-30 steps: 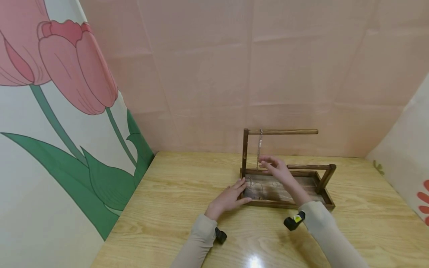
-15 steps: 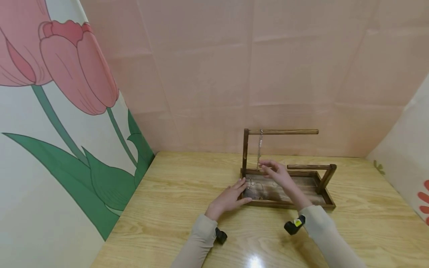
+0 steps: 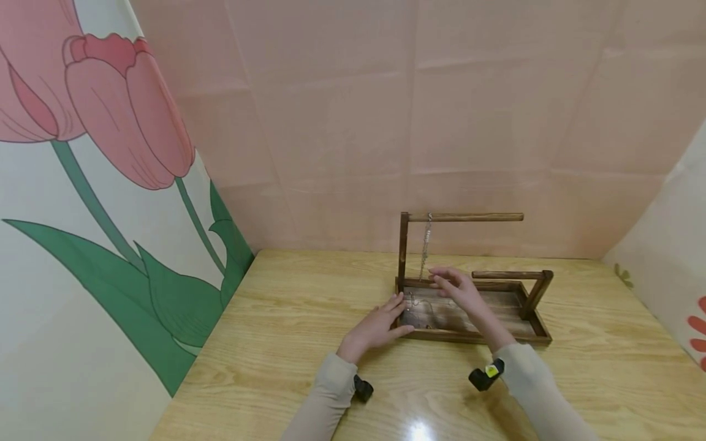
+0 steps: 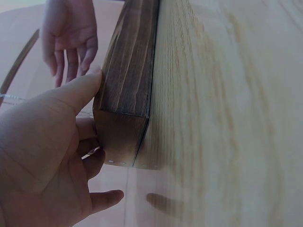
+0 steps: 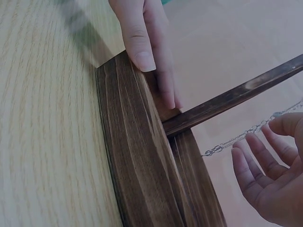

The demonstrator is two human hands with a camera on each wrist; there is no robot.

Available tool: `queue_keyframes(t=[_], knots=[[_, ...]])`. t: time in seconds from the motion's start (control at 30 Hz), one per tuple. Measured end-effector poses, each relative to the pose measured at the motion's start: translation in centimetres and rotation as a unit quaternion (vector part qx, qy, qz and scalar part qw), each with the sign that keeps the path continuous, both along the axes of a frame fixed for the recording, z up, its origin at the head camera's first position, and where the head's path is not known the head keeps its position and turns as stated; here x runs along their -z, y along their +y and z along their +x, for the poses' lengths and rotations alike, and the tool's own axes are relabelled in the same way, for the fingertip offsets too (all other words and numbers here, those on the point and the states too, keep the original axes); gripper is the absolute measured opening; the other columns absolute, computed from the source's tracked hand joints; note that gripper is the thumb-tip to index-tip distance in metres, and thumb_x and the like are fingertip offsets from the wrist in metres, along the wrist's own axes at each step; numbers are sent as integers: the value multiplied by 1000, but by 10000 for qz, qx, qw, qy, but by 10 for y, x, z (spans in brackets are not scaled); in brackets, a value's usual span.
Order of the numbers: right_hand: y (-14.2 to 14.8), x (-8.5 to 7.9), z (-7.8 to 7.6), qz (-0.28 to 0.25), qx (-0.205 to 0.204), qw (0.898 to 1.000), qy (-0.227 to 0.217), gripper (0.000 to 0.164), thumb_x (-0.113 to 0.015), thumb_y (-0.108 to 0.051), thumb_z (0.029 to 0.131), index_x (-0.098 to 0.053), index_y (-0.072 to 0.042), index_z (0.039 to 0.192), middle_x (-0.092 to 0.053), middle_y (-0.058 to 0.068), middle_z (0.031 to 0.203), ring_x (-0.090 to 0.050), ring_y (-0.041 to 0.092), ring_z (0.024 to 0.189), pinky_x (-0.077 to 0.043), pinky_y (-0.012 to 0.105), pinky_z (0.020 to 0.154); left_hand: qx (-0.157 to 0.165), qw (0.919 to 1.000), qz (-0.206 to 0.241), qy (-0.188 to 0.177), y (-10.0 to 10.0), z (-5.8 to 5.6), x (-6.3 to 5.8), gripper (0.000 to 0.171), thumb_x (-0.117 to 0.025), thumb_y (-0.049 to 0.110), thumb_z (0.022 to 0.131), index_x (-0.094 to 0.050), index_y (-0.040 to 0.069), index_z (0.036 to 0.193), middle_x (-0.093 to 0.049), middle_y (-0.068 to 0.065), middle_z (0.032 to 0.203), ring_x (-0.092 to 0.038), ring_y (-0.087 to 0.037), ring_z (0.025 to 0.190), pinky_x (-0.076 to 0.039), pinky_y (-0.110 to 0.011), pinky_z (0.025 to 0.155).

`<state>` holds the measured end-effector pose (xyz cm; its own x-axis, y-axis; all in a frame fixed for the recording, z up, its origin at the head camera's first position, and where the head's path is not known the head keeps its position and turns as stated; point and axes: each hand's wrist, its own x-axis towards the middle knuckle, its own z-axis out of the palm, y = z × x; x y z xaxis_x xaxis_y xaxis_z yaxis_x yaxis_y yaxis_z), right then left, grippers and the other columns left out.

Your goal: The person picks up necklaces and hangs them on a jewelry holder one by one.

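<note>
A dark wooden jewelry stand point(image 3: 469, 336) has a shallow tray, a tall bar and a lower bar. Over the tall bar point(image 3: 469, 217) hangs a silver chain necklace point(image 3: 426, 245), near its post. My left hand point(image 3: 375, 329) holds the tray's left end, thumb against the front wall and fingers around the end, as the left wrist view shows. Just right of the chain's lower part is my right hand point(image 3: 459, 290), over the tray with loosely bent fingers. In the right wrist view the chain point(image 5: 246, 135) runs close to the fingertips; whether they touch cannot be told.
Thin silver jewelry point(image 3: 421, 303) lies in the tray's left part. The lower bar point(image 3: 507, 275) stands at the tray's right end. A pale wood-grain table point(image 3: 276, 343) bears the stand, with a pink cloth backdrop point(image 3: 331, 153) behind.
My right hand has drawn slightly down and to the right, away from the chain. The chain's lower end has swung a little left. My left hand stays put.
</note>
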<state>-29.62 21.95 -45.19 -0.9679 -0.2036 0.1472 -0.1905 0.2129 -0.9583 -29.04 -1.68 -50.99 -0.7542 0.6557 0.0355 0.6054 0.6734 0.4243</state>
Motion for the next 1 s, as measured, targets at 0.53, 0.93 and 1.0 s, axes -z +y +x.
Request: queue_keyframes(t=[0.53,0.93,1.0], knots=[[12,23,-4,-161,345,9993,8,47,-51,-26,96,-46,6,130,-47,32,127,-63,8,96,-53,38,85,3,10000,38,-32,1,1,0,74,-33,61,92,-22,13,148,-7,2,157,-10,-18,143,-22,-50,112],[17,24,1,-281,527,9982,-52,48,-51,-24,96,-44,8,132,-61,-11,104,-62,1,90,-53,36,84,-31,10000,47,26,0,0,0,74,-35,60,92,-23,13,148,-8,2,156,-12,-19,143,-23,-49,111],[18,24,1,-284,510,9982,-96,49,-51,-25,96,-43,8,132,-60,-15,103,-63,3,92,-53,38,85,-27,10000,44,21,0,0,1,74,-36,60,92,-22,13,148,-8,1,157,-11,-19,143,-23,-49,112]])
